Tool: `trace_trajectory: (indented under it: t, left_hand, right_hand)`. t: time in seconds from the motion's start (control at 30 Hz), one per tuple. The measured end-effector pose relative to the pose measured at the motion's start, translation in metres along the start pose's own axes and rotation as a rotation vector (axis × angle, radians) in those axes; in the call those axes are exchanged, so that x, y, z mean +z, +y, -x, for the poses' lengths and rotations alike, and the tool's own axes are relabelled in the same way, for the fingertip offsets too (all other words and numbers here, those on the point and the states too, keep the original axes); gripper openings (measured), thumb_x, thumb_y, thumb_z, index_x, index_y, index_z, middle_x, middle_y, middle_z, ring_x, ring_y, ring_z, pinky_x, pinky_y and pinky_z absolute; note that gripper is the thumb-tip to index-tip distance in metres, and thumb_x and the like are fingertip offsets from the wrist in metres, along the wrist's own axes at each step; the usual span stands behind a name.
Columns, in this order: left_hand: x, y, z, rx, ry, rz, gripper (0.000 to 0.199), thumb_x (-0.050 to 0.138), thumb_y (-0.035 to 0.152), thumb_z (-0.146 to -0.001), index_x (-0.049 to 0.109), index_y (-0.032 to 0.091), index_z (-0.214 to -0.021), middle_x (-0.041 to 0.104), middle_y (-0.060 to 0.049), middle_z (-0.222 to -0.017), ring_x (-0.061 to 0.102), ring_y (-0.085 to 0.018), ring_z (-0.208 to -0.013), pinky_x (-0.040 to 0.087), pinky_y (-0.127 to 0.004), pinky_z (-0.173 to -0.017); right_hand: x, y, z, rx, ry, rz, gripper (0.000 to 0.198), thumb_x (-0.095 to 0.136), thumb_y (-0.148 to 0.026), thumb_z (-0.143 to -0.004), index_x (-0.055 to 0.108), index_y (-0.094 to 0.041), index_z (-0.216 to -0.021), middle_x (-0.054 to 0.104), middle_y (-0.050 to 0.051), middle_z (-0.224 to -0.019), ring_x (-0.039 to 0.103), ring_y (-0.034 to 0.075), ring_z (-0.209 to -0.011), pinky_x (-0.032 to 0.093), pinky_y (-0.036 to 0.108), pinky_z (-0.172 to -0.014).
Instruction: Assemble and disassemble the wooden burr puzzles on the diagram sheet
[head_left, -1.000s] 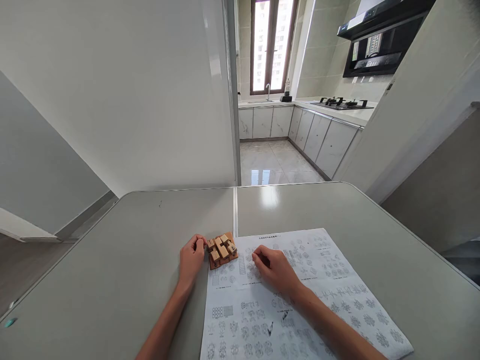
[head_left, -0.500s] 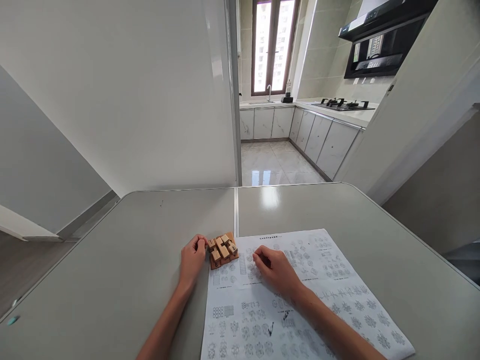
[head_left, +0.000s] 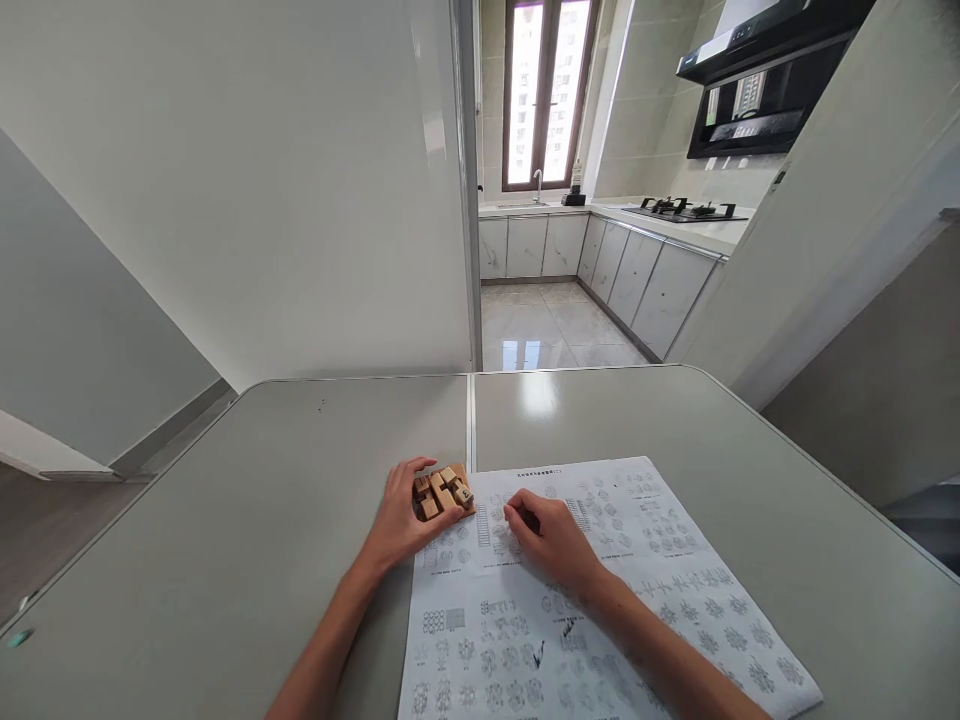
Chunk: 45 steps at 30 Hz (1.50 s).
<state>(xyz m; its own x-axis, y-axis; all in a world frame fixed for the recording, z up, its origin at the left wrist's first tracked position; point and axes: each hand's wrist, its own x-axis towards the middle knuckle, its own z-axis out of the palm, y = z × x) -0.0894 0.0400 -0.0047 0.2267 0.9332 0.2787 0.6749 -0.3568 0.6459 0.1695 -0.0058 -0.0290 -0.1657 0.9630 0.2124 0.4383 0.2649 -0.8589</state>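
Note:
A small wooden block puzzle, pale blocks on a brown board, lies at the top left corner of a printed paper sheet. My left hand spans it from the left, thumb along the near side and fingers along the far side. Dark marks show on some blocks, and the hand covers the puzzle's left and near edges. Over the upper middle of the sheet rests my right hand, fingers curled together. Whatever its fingertips may hold is hidden.
The sheet lies on a grey table with a seam down its far half. A small green object sits near the left edge. Beyond the table is a doorway into a kitchen with a stove.
My left hand has opened from a pinch at the puzzle's left corner and now reaches around it, thumb in front and fingers behind. My right hand stays put.

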Motion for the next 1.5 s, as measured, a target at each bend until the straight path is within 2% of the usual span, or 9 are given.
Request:
trace_trajectory:
  t: [0.13,0.23,0.37,0.5,0.63,0.87,1.13,1.27,1.5]
  left_hand:
    - [0.002,0.008,0.003,0.088,0.013,-0.113,0.073,0.085,0.054,-0.073,0.056,0.026,-0.134,0.064,-0.011,-0.132,0.059,-0.033,-0.122,0.047,-0.047,-0.104]
    - [0.007,0.013,0.004,0.138,0.05,-0.183,0.072,0.081,0.054,-0.079,0.052,0.026,-0.139,0.064,-0.011,-0.133,0.059,-0.033,-0.122,0.045,-0.048,-0.106]
    - [0.015,0.016,0.004,0.191,0.049,-0.243,0.062,0.075,0.051,-0.088,0.052,0.028,-0.141,0.064,-0.009,-0.134,0.059,-0.031,-0.122,0.045,-0.046,-0.106]
    - [0.022,0.016,0.004,0.224,0.046,-0.288,0.048,0.073,0.048,-0.091,0.058,0.03,-0.133,0.066,-0.007,-0.132,0.06,-0.03,-0.118,0.046,-0.046,-0.104]
    - [0.023,0.014,0.005,0.227,0.044,-0.289,0.042,0.073,0.046,-0.092,0.059,0.029,-0.128,0.066,-0.007,-0.131,0.061,-0.03,-0.116,0.051,-0.047,-0.099]
    - [0.023,0.02,0.01,0.303,0.099,-0.185,0.051,0.077,0.043,-0.09,0.053,0.03,-0.132,0.067,-0.007,-0.13,0.064,-0.029,-0.114,0.056,-0.047,-0.096]
    - [0.037,0.042,0.022,0.482,-0.103,-0.096,0.06,0.084,0.041,-0.083,0.052,0.029,-0.133,0.067,-0.007,-0.133,0.063,-0.028,-0.12,0.052,-0.047,-0.104]
    - [0.038,0.046,0.024,0.499,-0.197,-0.088,0.064,0.085,0.041,-0.082,0.051,0.029,-0.135,0.067,-0.006,-0.132,0.063,-0.027,-0.12,0.052,-0.045,-0.105]
    - [0.035,0.049,0.026,0.481,-0.272,-0.081,0.06,0.083,0.041,-0.082,0.054,0.028,-0.132,0.067,-0.007,-0.128,0.064,-0.028,-0.116,0.053,-0.045,-0.102]
  right_hand:
    - [0.0,0.001,0.0,-0.002,0.0,0.008,0.024,0.049,-0.033,-0.099,0.057,-0.022,-0.079,0.054,-0.004,-0.061,0.046,0.014,-0.055,0.034,0.026,-0.056]
    - [0.0,0.001,0.0,-0.007,-0.002,0.01,0.025,0.048,-0.034,-0.099,0.057,-0.022,-0.078,0.053,-0.004,-0.061,0.046,0.014,-0.055,0.034,0.026,-0.056]
    - [0.0,0.001,-0.001,-0.008,0.005,0.016,0.025,0.049,-0.033,-0.099,0.057,-0.022,-0.079,0.054,-0.004,-0.061,0.046,0.014,-0.055,0.034,0.026,-0.056]
    - [0.001,0.001,-0.001,-0.004,0.01,0.009,0.025,0.049,-0.032,-0.099,0.056,-0.022,-0.078,0.053,-0.004,-0.061,0.045,0.014,-0.055,0.034,0.026,-0.056]
    - [0.001,0.002,0.0,0.007,-0.001,-0.002,0.025,0.049,-0.033,-0.1,0.056,-0.022,-0.079,0.053,-0.004,-0.062,0.044,0.014,-0.056,0.034,0.026,-0.056]
    - [0.001,0.003,0.001,0.041,-0.005,-0.036,0.025,0.05,-0.033,-0.1,0.055,-0.022,-0.078,0.051,-0.005,-0.061,0.043,0.013,-0.056,0.032,0.026,-0.055]
    - [-0.002,0.002,-0.001,0.087,0.065,-0.189,0.031,0.051,-0.043,-0.101,0.057,-0.021,-0.08,0.053,-0.005,-0.06,0.046,0.014,-0.055,0.038,0.026,-0.056]
    - [-0.002,0.002,-0.001,0.065,0.069,-0.16,0.031,0.052,-0.042,-0.1,0.058,-0.021,-0.079,0.052,-0.004,-0.061,0.045,0.014,-0.056,0.037,0.026,-0.056]
    - [-0.002,0.002,0.0,0.052,0.04,-0.115,0.03,0.051,-0.04,-0.101,0.057,-0.021,-0.078,0.053,-0.004,-0.062,0.044,0.013,-0.056,0.036,0.026,-0.056]
